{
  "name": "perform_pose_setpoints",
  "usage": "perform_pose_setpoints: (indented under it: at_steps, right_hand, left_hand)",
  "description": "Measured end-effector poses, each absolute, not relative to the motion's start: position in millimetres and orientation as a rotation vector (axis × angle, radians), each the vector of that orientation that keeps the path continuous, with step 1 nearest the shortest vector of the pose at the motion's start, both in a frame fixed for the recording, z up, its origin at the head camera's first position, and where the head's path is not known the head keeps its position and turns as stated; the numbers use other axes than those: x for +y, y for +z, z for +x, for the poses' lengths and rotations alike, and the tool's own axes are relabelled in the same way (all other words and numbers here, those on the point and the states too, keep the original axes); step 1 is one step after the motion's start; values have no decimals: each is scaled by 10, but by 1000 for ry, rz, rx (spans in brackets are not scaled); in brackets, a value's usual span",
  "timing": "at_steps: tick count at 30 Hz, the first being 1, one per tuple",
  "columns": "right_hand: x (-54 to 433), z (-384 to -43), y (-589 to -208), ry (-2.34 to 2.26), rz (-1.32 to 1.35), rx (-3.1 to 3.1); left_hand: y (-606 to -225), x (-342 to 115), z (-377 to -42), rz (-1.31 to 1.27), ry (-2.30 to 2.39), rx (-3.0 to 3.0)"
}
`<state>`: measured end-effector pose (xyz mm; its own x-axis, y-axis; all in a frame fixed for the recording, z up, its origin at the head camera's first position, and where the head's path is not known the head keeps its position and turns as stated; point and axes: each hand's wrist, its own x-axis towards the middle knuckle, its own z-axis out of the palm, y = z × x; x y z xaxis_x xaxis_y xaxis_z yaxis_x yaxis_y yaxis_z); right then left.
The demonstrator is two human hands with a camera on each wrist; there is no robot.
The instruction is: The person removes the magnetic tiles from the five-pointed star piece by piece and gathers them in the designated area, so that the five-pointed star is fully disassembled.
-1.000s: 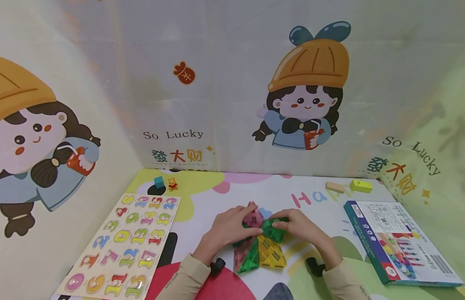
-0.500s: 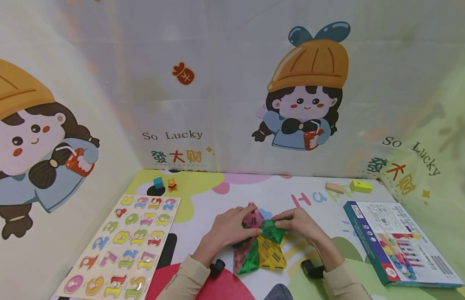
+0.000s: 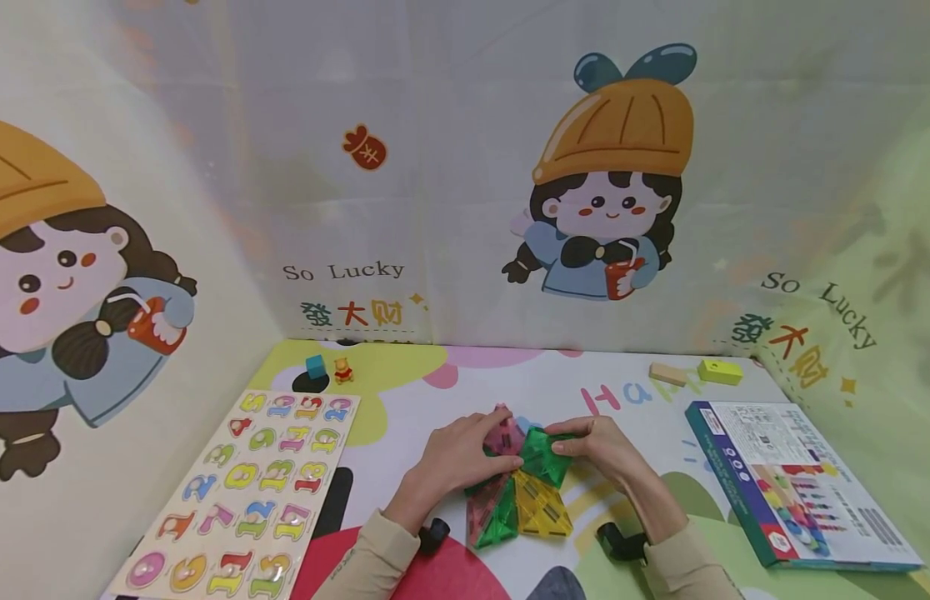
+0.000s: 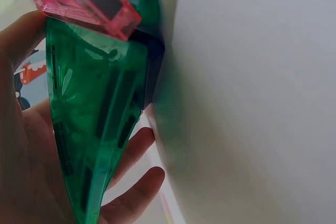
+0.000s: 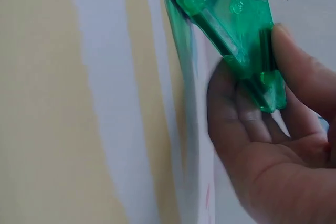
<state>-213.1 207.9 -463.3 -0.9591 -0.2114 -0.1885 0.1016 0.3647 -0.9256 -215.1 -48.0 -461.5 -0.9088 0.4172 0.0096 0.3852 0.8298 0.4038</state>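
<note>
Translucent magnetic tiles are joined into a flower-like ring at the table's centre. A pink tile (image 3: 505, 437) points to the back, a yellow tile (image 3: 542, 506) and a red tile (image 3: 483, 505) to the front. My left hand (image 3: 452, 457) grips the ring's left side, its thumb near the centre and its fingers by the pink tile. In the left wrist view its fingers reach behind a long green tile (image 4: 94, 103). My right hand (image 3: 606, 450) pinches the green tile (image 5: 244, 30) on the ring's right, thumb on one side and fingers on the other.
A wooden number puzzle board (image 3: 243, 492) lies at left, with a blue cube (image 3: 315, 366) and a small bear figure (image 3: 343, 370) behind it. Right of the hands lies a boxed set (image 3: 802, 483). A wooden block (image 3: 668, 374) and a yellow block (image 3: 720, 372) sit at back right.
My right hand has turned slightly and shifted its grip on the right green tile, which now shows more of its face. The left hand has stayed in place.
</note>
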Motion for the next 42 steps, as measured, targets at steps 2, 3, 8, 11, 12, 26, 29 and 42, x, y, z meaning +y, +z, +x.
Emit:
perform_pose_setpoints:
  at_steps: [2, 3, 8, 11, 12, 26, 29, 42]
  right_hand:
    - [2092, -2147, -4647, -1663, -92, 2324]
    - [2096, -2153, -4653, -1680, -95, 2310]
    - [2096, -2174, -4667, -1774, -42, 2278]
    - [2098, -2173, -4671, -1826, -1, 2251]
    - [2100, -2170, -4673, -1842, 6, 2239]
    - [2189, -2162, -4641, -2057, 41, 2075]
    - [2286, -2217, -4593, -2218, 85, 1976]
    - [2456, -2881, -4619, -2136, 362, 2274]
  left_hand:
    - [-4612, -481, -2148, 644, 623, 2929]
    - [-4610, -482, -2146, 648, 618, 2933]
    - [-4591, -468, -2144, 718, 585, 2974]
    - [-4580, -444, -2139, 798, 572, 3003]
    - [-4580, -433, -2136, 831, 577, 3008]
    - [-4590, -319, -2092, 1100, 709, 2969]
    - [-4596, -306, -2092, 1100, 748, 2960]
    - [-4581, -315, -2072, 1099, 756, 2947]
